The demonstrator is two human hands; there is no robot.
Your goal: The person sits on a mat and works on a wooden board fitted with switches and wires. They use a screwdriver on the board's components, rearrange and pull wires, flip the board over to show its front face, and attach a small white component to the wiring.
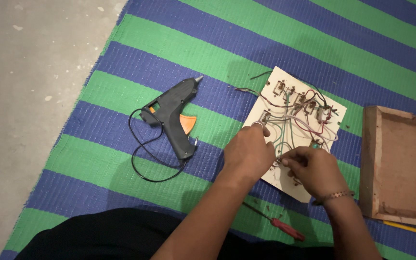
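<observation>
A pale switchboard panel lies back side up on a blue and green striped mat, with several switch backs and red, green and white wires across it. My left hand rests on the panel's near left edge, fingers curled against a wire. My right hand, a bracelet at its wrist, pinches a wire or small part at the panel's near side, fingertips meeting those of the left hand. What exactly sits between the fingers is hidden.
A black glue gun with an orange trigger and looped cord lies left of the panel. A red-handled screwdriver lies by my right forearm. A wooden box stands at the right, a yellow pencil-like tool below it. Bare concrete floor is at left.
</observation>
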